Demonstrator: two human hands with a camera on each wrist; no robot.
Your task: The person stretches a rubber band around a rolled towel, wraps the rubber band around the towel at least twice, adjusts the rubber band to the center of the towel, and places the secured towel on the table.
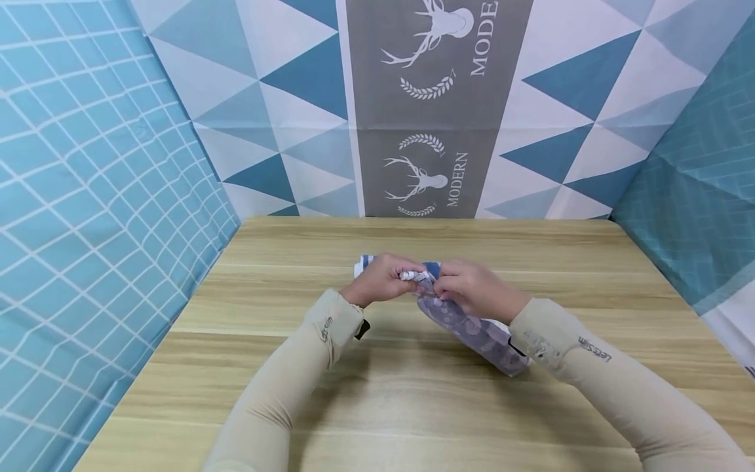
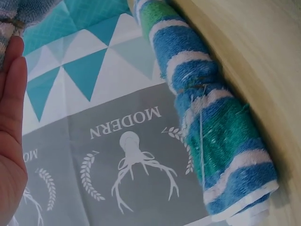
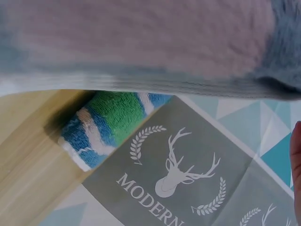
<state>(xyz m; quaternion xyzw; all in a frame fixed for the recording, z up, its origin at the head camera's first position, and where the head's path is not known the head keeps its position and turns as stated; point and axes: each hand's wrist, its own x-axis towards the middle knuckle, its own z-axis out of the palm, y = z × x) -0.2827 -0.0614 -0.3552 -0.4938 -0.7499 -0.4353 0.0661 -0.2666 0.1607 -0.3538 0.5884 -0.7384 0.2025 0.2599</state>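
Observation:
A rolled grey-purple towel (image 1: 472,331) with pale spots lies slanted between the two hands over the table. My left hand (image 1: 383,280) pinches its narrow bunched end, thumb and fingers close together. Against it, my right hand (image 1: 474,287) has curled fingers gripping the same towel near the gathered part. A thin brownish band (image 2: 13,22) circles the gathered towel in the left wrist view. Just behind the hands lies a rolled blue, green and white striped towel (image 2: 221,127), tied around its middle and mostly hidden by them in the head view.
The wooden table (image 1: 248,393) extends around the hands. A patterned backdrop (image 1: 425,105) with deer heads stands along its far edge. Blue tiled-print sheets hang at the left (image 1: 88,196) and right (image 1: 702,177).

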